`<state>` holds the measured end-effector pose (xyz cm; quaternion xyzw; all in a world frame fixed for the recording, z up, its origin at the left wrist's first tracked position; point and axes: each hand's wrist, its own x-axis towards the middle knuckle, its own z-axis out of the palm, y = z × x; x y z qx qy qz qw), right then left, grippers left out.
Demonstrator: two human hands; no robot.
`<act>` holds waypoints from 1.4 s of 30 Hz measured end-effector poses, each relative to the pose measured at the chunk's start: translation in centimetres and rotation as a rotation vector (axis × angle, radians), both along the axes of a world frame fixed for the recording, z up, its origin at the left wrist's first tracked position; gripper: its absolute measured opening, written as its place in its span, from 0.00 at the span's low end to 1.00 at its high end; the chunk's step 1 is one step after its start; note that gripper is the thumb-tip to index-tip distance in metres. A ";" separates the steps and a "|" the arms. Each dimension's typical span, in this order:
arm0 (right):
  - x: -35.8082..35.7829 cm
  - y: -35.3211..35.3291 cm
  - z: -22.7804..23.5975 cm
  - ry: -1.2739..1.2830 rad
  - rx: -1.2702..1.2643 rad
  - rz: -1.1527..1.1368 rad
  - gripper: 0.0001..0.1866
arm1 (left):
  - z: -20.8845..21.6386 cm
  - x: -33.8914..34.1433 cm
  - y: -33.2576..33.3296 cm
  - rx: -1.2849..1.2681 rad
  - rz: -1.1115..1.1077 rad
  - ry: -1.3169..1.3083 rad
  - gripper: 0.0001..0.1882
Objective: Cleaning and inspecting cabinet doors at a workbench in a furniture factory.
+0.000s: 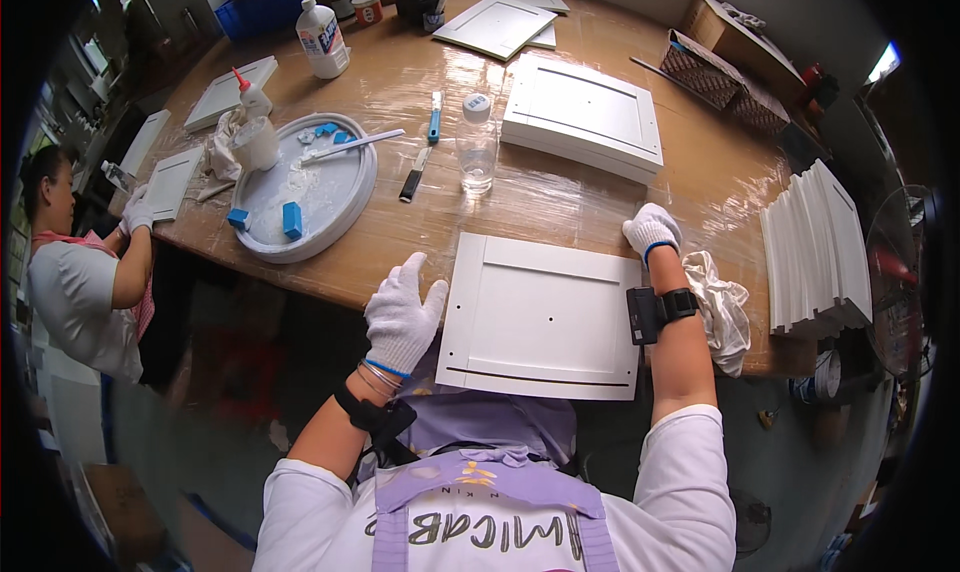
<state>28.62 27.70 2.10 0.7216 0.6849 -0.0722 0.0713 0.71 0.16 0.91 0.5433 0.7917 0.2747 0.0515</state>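
A white framed panel (545, 317) lies at the near table edge in front of me, its near end jutting over the edge. My left hand (405, 312), in a white knit glove, is open beside the panel's left side, fingers and thumb apart. Past the panel's far right corner, my right hand (653, 230), gloved too, has its fingers curled in. Whatever it might hold is hidden. A crumpled white cloth (718, 312) lies by my right forearm. Beyond the panel stand a clear bottle of liquid (478, 147) and a stack of white panels (583, 112).
A round white tray (365, 187) holds blue blocks, white paste and a spatula (352, 145). Two scrapers (434, 119) lie beside it. Many panels (818, 247) stand upright at the right. A co-worker (85, 262) handles a panel (172, 184) at the left.
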 end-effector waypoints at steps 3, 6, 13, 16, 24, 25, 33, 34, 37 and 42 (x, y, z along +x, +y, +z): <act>2.7 3.9 -4.5 -0.159 0.013 0.113 0.17 | -0.9 0.4 1.9 0.048 -0.091 -0.015 0.34; 1.6 4.0 -4.3 -0.186 -0.053 0.130 0.14 | -1.1 0.9 3.6 -0.045 -0.181 -0.072 0.40; 1.0 0.1 -2.1 0.106 0.296 0.020 0.12 | -2.1 0.7 4.9 -0.145 -0.219 0.085 0.40; -2.9 -5.4 -2.7 0.668 0.451 0.496 0.09 | -3.0 0.4 4.7 -0.028 -0.202 0.075 0.32; -10.5 -11.6 -1.5 0.355 0.382 1.031 0.17 | -2.6 0.4 4.6 0.047 -0.191 0.049 0.26; -10.4 -11.5 -1.6 0.328 0.388 1.040 0.20 | -2.5 0.5 4.7 0.043 -0.189 0.044 0.26; -10.6 -11.4 -1.6 0.263 0.334 1.066 0.23 | -2.5 0.4 4.7 0.052 -0.180 0.051 0.26; -10.5 -11.3 -1.8 0.272 0.344 1.052 0.23 | -2.5 0.5 4.7 0.050 -0.178 0.047 0.26; -10.6 -11.3 -1.6 0.292 0.350 1.067 0.24 | -2.4 0.4 4.7 0.047 -0.173 0.035 0.26; -10.6 -11.1 -0.8 0.272 0.298 1.140 0.24 | -2.6 0.2 4.6 0.047 -0.182 0.038 0.26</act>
